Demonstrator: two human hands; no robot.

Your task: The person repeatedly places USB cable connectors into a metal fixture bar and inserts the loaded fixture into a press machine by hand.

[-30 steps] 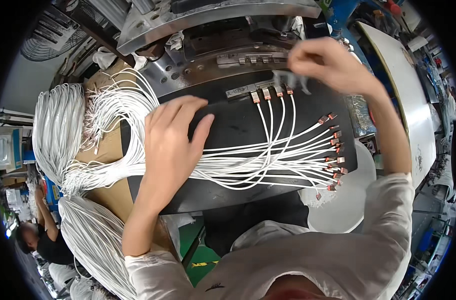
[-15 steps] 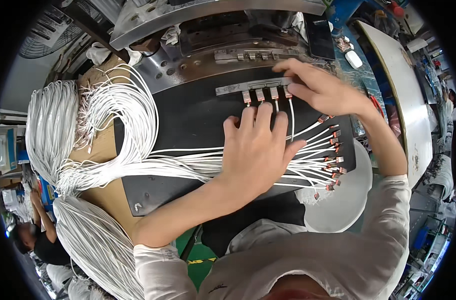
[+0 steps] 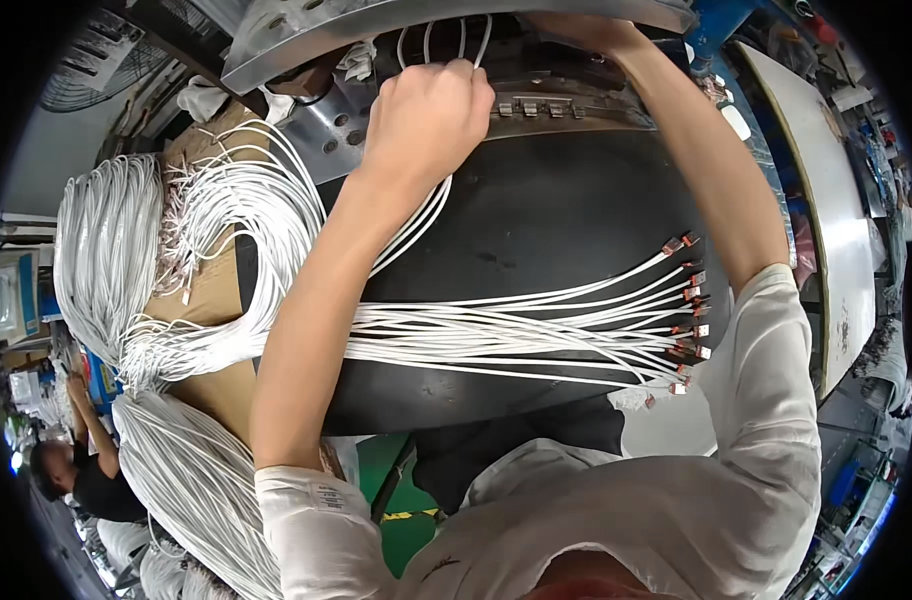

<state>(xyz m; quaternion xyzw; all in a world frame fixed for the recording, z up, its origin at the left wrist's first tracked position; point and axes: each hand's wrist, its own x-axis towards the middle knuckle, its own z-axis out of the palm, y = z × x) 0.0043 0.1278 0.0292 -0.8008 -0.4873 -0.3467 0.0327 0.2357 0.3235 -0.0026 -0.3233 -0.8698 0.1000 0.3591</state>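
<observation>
My left hand [image 3: 428, 118] is closed round several white cables [image 3: 428, 40] at the front of the metal machine [image 3: 456, 55]. The cables rise past its knuckles toward the machine and trail back below the wrist. Under the machine's front plate reaches my right hand [image 3: 581, 32], whose fingers are mostly hidden. A metal fixture strip [image 3: 541, 108] with small metal clips lies just right of my left hand. Across the black mat [image 3: 566, 220] a fan of white cables [image 3: 496, 325] ends in USB plugs [image 3: 698, 295] with orange-red parts at the right.
Thick bundles of white cable [image 3: 111, 250] lie at the left, beside a brown board [image 3: 236, 395]. A pale round tray [image 3: 671, 425] sits at the lower right. A white-topped table [image 3: 801, 200] stands at the right. Another person [image 3: 81, 470] is at the far left.
Both hands have moved up from the mat to the machine. The metal strip with plugged cables has left the mat, and those cables now run up from my left hand.
</observation>
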